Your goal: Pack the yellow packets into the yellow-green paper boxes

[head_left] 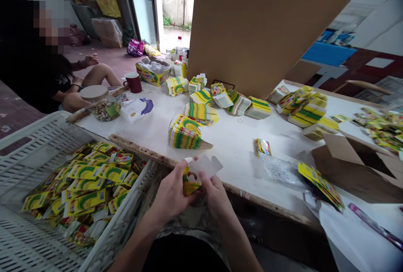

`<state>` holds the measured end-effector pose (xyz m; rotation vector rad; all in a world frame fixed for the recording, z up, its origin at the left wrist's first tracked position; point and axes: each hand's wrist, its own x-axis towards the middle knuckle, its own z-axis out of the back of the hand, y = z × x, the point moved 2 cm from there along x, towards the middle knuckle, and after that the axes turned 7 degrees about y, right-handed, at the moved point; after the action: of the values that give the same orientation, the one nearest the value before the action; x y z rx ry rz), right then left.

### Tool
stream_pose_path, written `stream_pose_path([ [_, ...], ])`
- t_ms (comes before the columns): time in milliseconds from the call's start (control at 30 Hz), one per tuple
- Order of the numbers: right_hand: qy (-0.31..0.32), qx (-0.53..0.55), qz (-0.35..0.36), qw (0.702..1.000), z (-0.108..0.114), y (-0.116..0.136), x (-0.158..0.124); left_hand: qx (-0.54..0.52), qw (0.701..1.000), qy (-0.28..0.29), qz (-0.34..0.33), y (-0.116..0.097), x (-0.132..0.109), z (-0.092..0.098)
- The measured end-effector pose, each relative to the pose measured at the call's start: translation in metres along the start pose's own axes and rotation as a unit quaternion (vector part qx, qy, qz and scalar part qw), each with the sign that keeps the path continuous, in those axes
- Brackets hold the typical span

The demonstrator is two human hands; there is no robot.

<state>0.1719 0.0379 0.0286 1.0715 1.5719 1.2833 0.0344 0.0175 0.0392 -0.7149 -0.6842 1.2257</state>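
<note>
My left hand (pixel 171 194) and my right hand (pixel 212 194) meet at the table's near edge, both closed on one small yellow-green carton (pixel 201 169) whose white inner flaps stick up. Just beyond them a fanned stack of flat cartons (pixel 185 133) lies on the white table (pixel 233 142). To my left stands a white plastic crate (pixel 37 137) holding several folded yellow boxes (pixel 88 184).
More carton stacks (pixel 220 100) line the table's far side and right end (pixel 302 106). A large cardboard sheet (pixel 261 24) stands behind them. An open brown box (pixel 355 167), a clear bag (pixel 280 171), a jar (pixel 100 104) and a red mug (pixel 134 82) are here. A person sits far left.
</note>
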Motion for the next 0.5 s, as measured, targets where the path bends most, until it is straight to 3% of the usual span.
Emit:
stream_pose_path([
  [67,0.036,0.063,-0.049,0.996,-0.005,-0.005,0.003,0.005,1.0,-0.003,-0.029,-0.003,-0.002,-0.002],
  [167,0.052,0.056,-0.027,0.997,-0.006,0.0,0.004,-0.005,0.999,0.002,-0.033,-0.005,-0.001,-0.003],
  [300,0.104,-0.096,0.082,0.987,-0.006,0.006,-0.002,-0.032,0.998,0.061,-0.01,0.003,0.002,-0.009],
  [367,0.131,-0.187,0.117,0.967,-0.007,0.005,-0.005,-0.028,0.998,0.056,-0.032,0.009,0.003,-0.013],
  [500,0.06,-0.235,0.139,0.96,0.005,-0.001,-0.002,0.066,0.996,-0.009,-0.059,0.018,0.004,-0.014],
])
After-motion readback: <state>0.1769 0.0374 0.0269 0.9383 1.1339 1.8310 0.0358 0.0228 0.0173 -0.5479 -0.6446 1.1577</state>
